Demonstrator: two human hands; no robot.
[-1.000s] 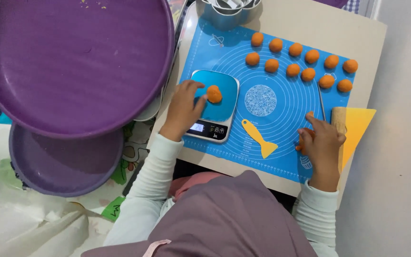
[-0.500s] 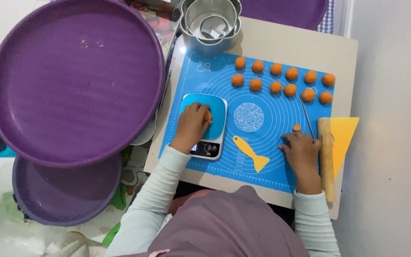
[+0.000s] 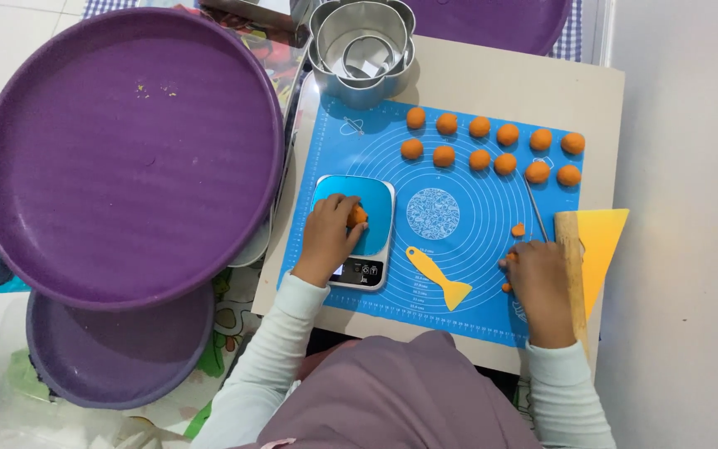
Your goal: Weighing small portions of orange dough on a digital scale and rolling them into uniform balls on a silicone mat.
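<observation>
My left hand rests on a small blue-topped kitchen scale, and its fingers pinch an orange dough ball on the platform. My right hand lies palm down on the blue silicone mat, beside a wooden rolling pin. Small orange dough bits lie at its fingertips; anything under the palm is hidden. Several orange dough balls sit in two rows at the mat's far side.
A yellow scraper lies mid-mat and a yellow flat scraper lies under the pin. A thin metal tool is near the balls. Nested metal cutters stand at the far edge. Two purple trays sit left.
My left hand has closed its fingers around the dough ball on the scale. My right hand stays low on the mat's right side. The view has shifted.
</observation>
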